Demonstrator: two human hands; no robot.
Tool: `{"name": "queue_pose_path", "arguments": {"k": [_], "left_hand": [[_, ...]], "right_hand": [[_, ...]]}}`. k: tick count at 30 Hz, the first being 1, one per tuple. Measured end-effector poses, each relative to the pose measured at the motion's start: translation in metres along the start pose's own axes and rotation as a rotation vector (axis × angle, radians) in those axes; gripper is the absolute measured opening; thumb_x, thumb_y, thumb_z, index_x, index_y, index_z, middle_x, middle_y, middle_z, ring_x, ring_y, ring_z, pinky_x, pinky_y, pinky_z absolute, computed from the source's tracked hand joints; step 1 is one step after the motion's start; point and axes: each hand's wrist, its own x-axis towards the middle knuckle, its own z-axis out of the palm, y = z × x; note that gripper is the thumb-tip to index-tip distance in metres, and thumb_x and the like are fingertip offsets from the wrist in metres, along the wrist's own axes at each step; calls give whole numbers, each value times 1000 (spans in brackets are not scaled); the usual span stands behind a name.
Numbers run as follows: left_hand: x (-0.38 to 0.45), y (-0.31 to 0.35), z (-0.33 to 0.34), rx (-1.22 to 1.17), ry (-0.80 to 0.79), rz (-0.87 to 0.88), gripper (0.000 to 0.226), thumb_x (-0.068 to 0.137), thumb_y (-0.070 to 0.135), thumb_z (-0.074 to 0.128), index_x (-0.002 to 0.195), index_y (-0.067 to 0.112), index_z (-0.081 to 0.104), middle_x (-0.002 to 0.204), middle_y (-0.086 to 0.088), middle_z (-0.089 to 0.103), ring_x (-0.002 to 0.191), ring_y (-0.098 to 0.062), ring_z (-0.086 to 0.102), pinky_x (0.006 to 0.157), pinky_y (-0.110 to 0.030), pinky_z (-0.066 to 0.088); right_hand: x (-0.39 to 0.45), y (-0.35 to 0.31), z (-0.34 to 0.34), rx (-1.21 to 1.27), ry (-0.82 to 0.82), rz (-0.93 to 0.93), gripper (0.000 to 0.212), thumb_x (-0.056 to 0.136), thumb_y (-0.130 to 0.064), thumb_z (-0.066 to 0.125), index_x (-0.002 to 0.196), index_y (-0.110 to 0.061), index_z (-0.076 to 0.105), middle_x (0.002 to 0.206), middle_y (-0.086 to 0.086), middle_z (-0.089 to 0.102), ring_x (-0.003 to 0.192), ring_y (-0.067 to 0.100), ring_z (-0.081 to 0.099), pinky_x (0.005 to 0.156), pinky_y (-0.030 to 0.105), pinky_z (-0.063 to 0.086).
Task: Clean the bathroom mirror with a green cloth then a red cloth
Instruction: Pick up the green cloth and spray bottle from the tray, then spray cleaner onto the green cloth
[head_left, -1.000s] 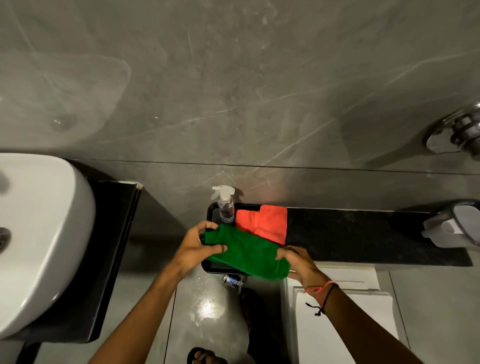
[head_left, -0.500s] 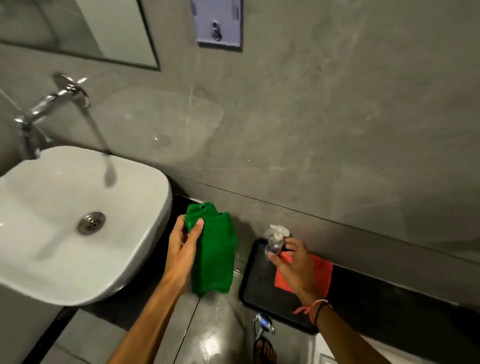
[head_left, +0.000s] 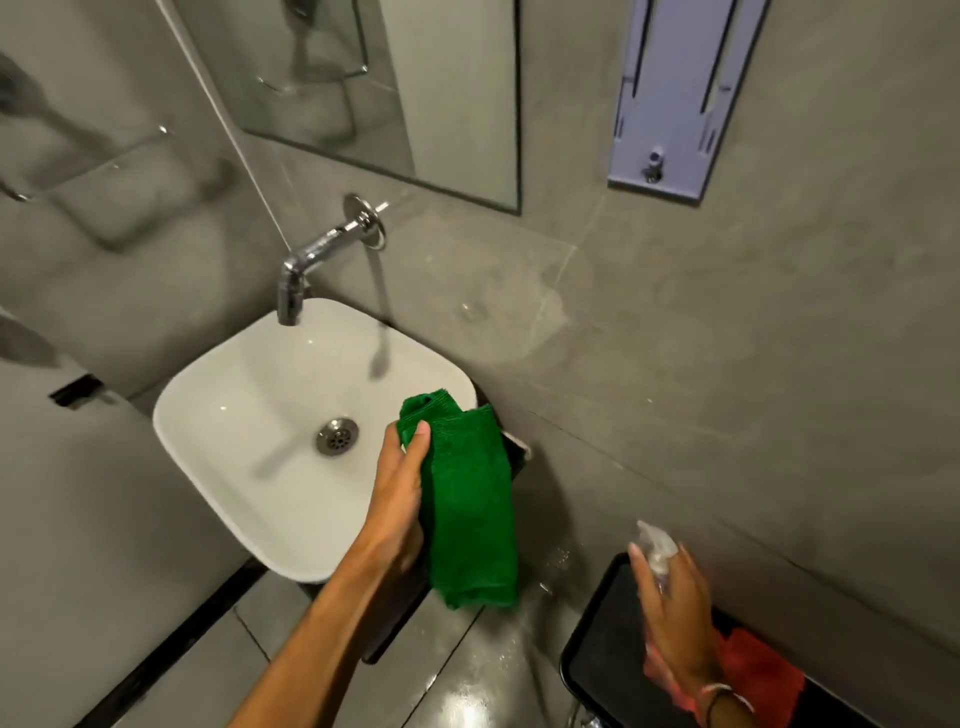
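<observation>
My left hand (head_left: 400, 499) grips a folded green cloth (head_left: 470, 504), which hangs beside the right edge of the white sink (head_left: 249, 415). My right hand (head_left: 675, 613) is closed around a clear spray bottle (head_left: 655, 545), lifted just above the black tray (head_left: 597, 660) at the lower right. A red cloth (head_left: 763, 675) lies in that tray, partly hidden behind my right wrist. The bathroom mirror (head_left: 389, 88) hangs on the grey wall above the sink, at the top of the view.
A chrome tap (head_left: 322, 254) sticks out of the wall over the sink. A pale purple wall fixture (head_left: 670, 98) is mounted right of the mirror. A glass partition stands at the left. The floor below is wet and shiny.
My view has swung up and left, bringing the mirror and sink into sight. My left hand carried the green cloth toward the sink; my right hand took hold of the spray bottle and raised it.
</observation>
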Motion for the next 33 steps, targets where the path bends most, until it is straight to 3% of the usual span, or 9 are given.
{"name": "queue_pose_path", "arguments": {"k": [2, 6, 11, 16, 18, 21, 23, 26, 33], "left_hand": [[0, 29, 3, -19, -39, 7, 27, 103, 28, 53, 127, 18, 58, 118, -12, 75, 106, -25, 75, 85, -44, 63], [5, 93, 16, -92, -155, 48, 29, 103, 23, 53, 131, 19, 61, 119, -9, 77, 106, -21, 76, 75, -31, 63], [4, 188, 42, -111, -276, 200, 31, 102, 23, 54, 132, 17, 61, 123, -8, 76, 109, -20, 74, 77, -31, 63], [-9, 267, 68, -106, -319, 363, 34, 103, 24, 53, 134, 11, 58, 125, -14, 73, 110, -25, 74, 82, -37, 64], [-16, 287, 70, -135, -325, 395, 33, 103, 23, 53, 132, 9, 59, 116, -12, 77, 102, -23, 76, 78, -37, 65], [-25, 302, 69, -162, -333, 400, 34, 103, 23, 53, 134, 8, 57, 110, -11, 78, 96, -23, 77, 77, -39, 65], [-30, 306, 66, -181, -333, 388, 36, 104, 23, 52, 136, 6, 55, 111, -12, 76, 91, -22, 77, 72, -38, 65], [-34, 306, 64, -192, -333, 371, 38, 104, 23, 50, 137, 4, 55, 106, -10, 76, 87, -18, 77, 69, -36, 64], [-37, 281, 65, -186, -342, 284, 27, 104, 22, 50, 126, 9, 61, 86, -1, 81, 78, -15, 78, 63, -32, 63]], "right_hand": [[0, -40, -4, 100, 40, -56, 28, 92, -24, 66, 119, -25, 70, 113, 0, 69, 103, 19, 71, 91, 38, 61], [21, -159, -23, 342, -34, -166, 30, 87, -39, 66, 114, -51, 70, 92, 2, 79, 58, 3, 63, 57, 20, 57], [70, -328, -59, 306, -29, -527, 13, 93, -46, 66, 105, -43, 70, 70, -14, 72, 54, -1, 65, 55, 14, 53], [84, -432, -84, 134, 73, -709, 62, 86, -69, 47, 124, -26, 71, 54, -10, 56, 52, 11, 59, 49, 30, 50], [81, -446, -88, 114, 93, -751, 65, 85, -70, 46, 141, -39, 56, 53, -15, 50, 50, 5, 54, 47, 22, 43], [70, -447, -90, 83, 102, -763, 66, 84, -74, 43, 138, -40, 59, 55, -12, 55, 51, 7, 54, 50, 30, 51], [60, -439, -88, 87, 114, -753, 63, 85, -71, 46, 141, -43, 52, 51, -12, 52, 51, 9, 52, 49, 25, 45], [49, -419, -85, 59, 88, -718, 64, 86, -70, 47, 134, -33, 66, 53, -8, 57, 47, 11, 52, 50, 37, 51], [24, -354, -75, -2, 20, -593, 70, 87, -78, 42, 140, -36, 62, 56, -8, 59, 51, 12, 53, 56, 33, 53]]}}
